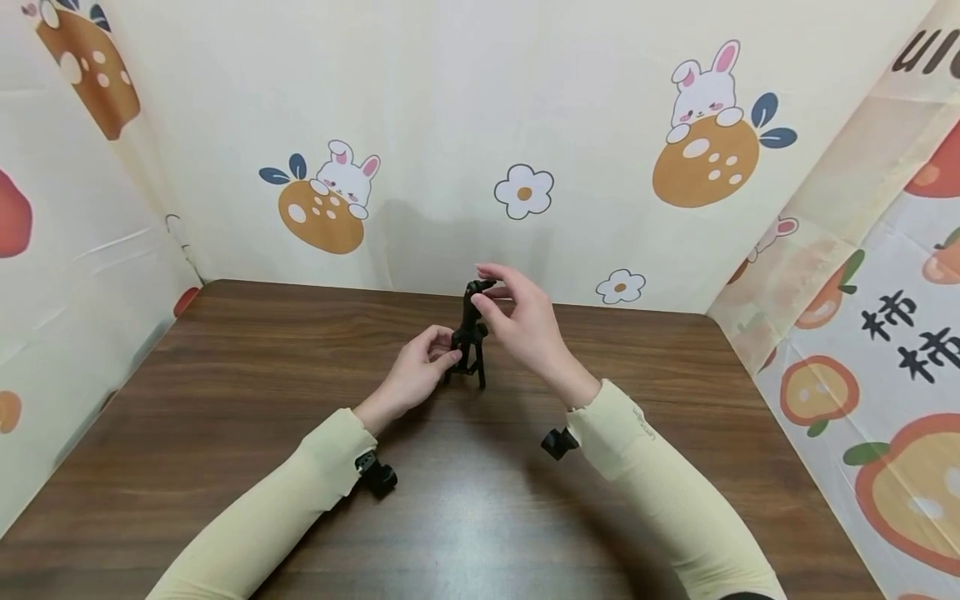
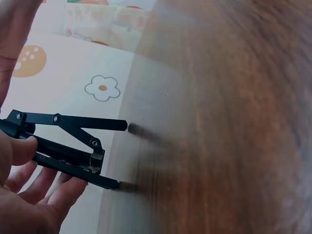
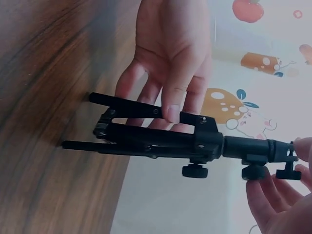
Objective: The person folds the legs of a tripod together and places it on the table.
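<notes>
A small black mini tripod (image 1: 468, 335) stands upright near the back of the table, its legs only slightly spread. My left hand (image 1: 415, 367) pinches one of its legs low down, with the thumb in front and the fingers behind, as the right wrist view shows on the tripod's leg (image 3: 187, 118). Up at the tripod's head, my right hand (image 1: 531, 323) holds the top between thumb and fingers. Two black knobs project from the side of the column in the right wrist view. Leg tips and folding braces show in the left wrist view.
The brown wooden table (image 1: 247, 400) extends around both forearms. A cream cloth (image 1: 450, 100) printed with rabbits, fruit and flowers hangs right behind it. More printed cloth (image 1: 862, 350) covers the right side. A small black camera (image 1: 377, 477) is strapped at the left wrist.
</notes>
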Tool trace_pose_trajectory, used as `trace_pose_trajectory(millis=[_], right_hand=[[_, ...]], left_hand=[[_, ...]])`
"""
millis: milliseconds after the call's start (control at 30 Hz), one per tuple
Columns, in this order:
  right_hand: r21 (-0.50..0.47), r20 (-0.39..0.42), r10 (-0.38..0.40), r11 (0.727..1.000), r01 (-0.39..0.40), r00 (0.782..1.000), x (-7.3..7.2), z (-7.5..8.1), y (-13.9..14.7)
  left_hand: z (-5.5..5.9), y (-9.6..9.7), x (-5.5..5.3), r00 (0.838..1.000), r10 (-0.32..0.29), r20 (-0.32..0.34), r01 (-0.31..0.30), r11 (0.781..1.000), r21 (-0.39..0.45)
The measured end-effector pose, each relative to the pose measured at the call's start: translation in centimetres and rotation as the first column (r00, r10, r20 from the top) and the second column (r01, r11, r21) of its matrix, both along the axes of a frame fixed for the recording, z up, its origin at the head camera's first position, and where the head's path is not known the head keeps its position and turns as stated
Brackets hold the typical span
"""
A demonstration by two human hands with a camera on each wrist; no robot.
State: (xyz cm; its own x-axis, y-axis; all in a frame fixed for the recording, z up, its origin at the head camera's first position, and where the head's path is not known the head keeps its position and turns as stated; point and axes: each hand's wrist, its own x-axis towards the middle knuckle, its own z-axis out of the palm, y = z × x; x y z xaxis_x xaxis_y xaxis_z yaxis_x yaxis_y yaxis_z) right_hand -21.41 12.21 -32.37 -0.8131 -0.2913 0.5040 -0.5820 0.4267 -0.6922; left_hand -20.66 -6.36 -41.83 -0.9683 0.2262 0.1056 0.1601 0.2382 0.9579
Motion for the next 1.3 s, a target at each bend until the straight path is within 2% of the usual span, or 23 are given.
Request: trace_pose_trajectory(millis=[133, 300, 400, 667, 1033, 1300], right_hand=[[-0.041, 0.023, 0.021, 0.999, -0.020, 1.000, 0.0, -0.7, 0.6], [-0.068, 0.062, -0.008, 0.998, 0.012, 0.998, 0.4, -1.6, 1.4], [-0.072, 0.087, -0.030, 0.997, 0.037, 0.996, 0.6, -2.2, 2.0], [-0.110, 0.176, -0.030, 0.993, 0.050, 0.984, 0.7, -5.0, 2.9], [-0.019, 0.292, -0.001, 1.000, 0.006, 0.956, 1.2, -7.6, 3.2], [0.072, 0.342, 0.012, 0.997, -0.038, 0.939, 1.2, -9.0, 3.1]], left_hand=[[0.0, 0.0, 0.0, 1.000, -0.018, -0.018, 0.018, 1.000, -0.025], [-0.1, -0.1, 0.0, 0.999, -0.025, -0.026, 0.023, 0.999, -0.043], [-0.1, 0.0, -0.1, 1.000, -0.016, -0.025, 0.015, 0.999, -0.043], [0.1, 0.1, -0.1, 1.000, 0.022, -0.011, -0.022, 0.999, -0.049], [0.1, 0.2, -0.1, 0.999, 0.027, -0.023, -0.029, 0.997, -0.071], [0.1, 0.2, 0.0, 1.000, 0.027, -0.016, -0.028, 0.997, -0.071]])
